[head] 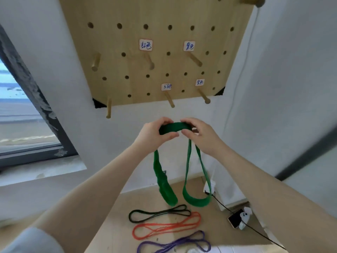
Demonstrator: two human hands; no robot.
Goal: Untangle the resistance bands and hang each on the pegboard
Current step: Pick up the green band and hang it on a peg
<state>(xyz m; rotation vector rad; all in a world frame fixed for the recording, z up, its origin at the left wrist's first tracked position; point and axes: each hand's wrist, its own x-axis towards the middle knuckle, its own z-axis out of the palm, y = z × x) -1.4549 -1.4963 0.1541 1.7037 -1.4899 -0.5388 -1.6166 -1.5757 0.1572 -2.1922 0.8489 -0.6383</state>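
My left hand (152,133) and right hand (202,136) each hold a grip on the green band (174,127), pinching its top below the pegboard (156,39). It hangs in two flat loops above the surface (116,212); both forearms reach forward.

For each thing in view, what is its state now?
green band: held up by both hands, two loops hanging
left hand: gripping green band
right hand: gripping green band
black band: lying flat
orange band: lying flat
purple band: lying flat
pegboard: pegs in view bare
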